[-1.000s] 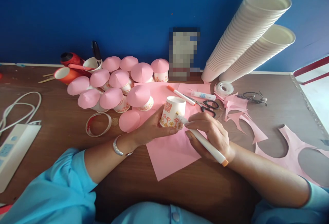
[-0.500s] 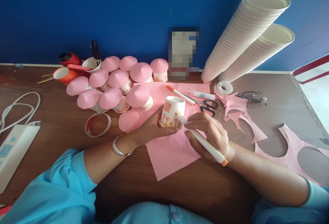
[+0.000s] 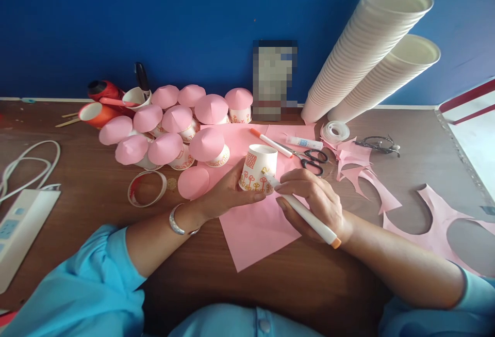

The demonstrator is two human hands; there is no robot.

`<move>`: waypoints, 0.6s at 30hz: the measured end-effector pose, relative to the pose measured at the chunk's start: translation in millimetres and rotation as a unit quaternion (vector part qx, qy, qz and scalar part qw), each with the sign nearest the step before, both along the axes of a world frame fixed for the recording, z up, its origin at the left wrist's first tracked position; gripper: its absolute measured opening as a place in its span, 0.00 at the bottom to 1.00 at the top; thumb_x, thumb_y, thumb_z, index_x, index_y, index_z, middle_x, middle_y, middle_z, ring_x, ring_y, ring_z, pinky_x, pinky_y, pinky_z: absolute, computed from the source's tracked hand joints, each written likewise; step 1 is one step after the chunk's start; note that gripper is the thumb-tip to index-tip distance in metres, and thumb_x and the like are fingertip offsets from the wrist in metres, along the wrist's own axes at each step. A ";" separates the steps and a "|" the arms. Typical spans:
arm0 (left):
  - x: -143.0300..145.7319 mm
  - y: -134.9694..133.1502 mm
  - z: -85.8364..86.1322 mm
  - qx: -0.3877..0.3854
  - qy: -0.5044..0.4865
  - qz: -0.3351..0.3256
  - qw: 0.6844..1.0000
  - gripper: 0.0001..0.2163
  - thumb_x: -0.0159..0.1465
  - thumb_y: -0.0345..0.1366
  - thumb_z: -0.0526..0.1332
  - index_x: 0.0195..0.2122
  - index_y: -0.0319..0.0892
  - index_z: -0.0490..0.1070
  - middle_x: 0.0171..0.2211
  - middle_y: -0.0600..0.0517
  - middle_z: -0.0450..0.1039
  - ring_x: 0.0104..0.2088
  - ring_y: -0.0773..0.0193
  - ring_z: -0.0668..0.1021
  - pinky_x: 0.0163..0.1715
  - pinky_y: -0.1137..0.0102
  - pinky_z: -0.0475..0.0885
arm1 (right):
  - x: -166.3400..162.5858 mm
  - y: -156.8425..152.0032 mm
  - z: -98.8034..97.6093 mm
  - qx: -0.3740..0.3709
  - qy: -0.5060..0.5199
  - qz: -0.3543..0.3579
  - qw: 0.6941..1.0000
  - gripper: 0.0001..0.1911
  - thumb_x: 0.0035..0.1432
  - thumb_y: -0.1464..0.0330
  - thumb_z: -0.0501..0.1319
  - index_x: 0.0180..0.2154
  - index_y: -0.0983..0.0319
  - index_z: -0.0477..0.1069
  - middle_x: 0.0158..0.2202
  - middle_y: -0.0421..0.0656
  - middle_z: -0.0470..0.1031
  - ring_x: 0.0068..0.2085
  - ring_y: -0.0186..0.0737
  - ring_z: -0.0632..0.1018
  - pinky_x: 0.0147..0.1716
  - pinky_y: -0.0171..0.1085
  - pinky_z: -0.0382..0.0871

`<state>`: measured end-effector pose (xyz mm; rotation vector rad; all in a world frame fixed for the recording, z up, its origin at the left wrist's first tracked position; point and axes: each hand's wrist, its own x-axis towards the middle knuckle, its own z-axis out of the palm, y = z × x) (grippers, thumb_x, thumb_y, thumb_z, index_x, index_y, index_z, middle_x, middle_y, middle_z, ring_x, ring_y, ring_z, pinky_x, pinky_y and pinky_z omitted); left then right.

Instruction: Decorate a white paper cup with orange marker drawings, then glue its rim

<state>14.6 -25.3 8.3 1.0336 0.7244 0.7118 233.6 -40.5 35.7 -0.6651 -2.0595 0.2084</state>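
Note:
My left hand (image 3: 228,187) is closed around a white paper cup (image 3: 260,164), held upright over pink paper. Orange and yellow flowers run along the cup's lower side, with a red grid square higher up. In my right hand (image 3: 311,200) is a white marker (image 3: 309,217) with an orange end. Its tip meets the cup's side beside a small yellow mark. Beneath both hands lies a sheet of pink paper (image 3: 251,239). Left of the cup is a flat pink paper circle (image 3: 193,182).
Several cups with pink cone tops (image 3: 207,145) stand at the left back. Tall stacks of white paper cups (image 3: 348,58) lean at the right. Scissors (image 3: 312,161), a second marker (image 3: 270,142), a glue stick (image 3: 304,143), a tape roll (image 3: 147,189), paper scraps (image 3: 436,213) and a power strip (image 3: 29,234) lie around.
The yellow mark near the marker's tip has grown a little. Both hands keep nearly the same place and grip; the whole view has shifted slightly.

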 end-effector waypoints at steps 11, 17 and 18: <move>-1.1 1.2 -1.8 -0.016 -0.030 -0.010 0.999 0.22 0.62 0.37 0.73 0.55 0.46 0.69 0.46 0.50 0.74 0.47 0.59 0.77 0.46 0.65 0.72 | 1.0 -0.5 0.3 -0.015 0.003 0.008 1.000 0.12 0.64 0.77 0.61 0.49 0.62 0.69 0.34 0.44 0.79 0.35 0.42 0.82 0.31 0.39 0.79; -0.7 1.9 -2.0 -0.009 -0.044 -0.012 0.999 0.21 0.63 0.37 0.73 0.55 0.47 0.70 0.47 0.50 0.74 0.48 0.60 0.76 0.47 0.66 0.72 | 1.6 0.2 1.3 -0.014 0.000 0.001 1.000 0.12 0.63 0.78 0.61 0.48 0.63 0.69 0.34 0.45 0.79 0.35 0.42 0.82 0.32 0.39 0.79; -0.6 1.9 -1.7 -0.011 -0.041 -0.012 0.999 0.21 0.63 0.37 0.73 0.55 0.47 0.70 0.47 0.50 0.74 0.48 0.60 0.76 0.47 0.65 0.72 | 1.5 0.4 1.5 -0.012 0.000 0.000 1.000 0.12 0.63 0.78 0.62 0.48 0.63 0.69 0.34 0.45 0.79 0.35 0.42 0.82 0.32 0.38 0.79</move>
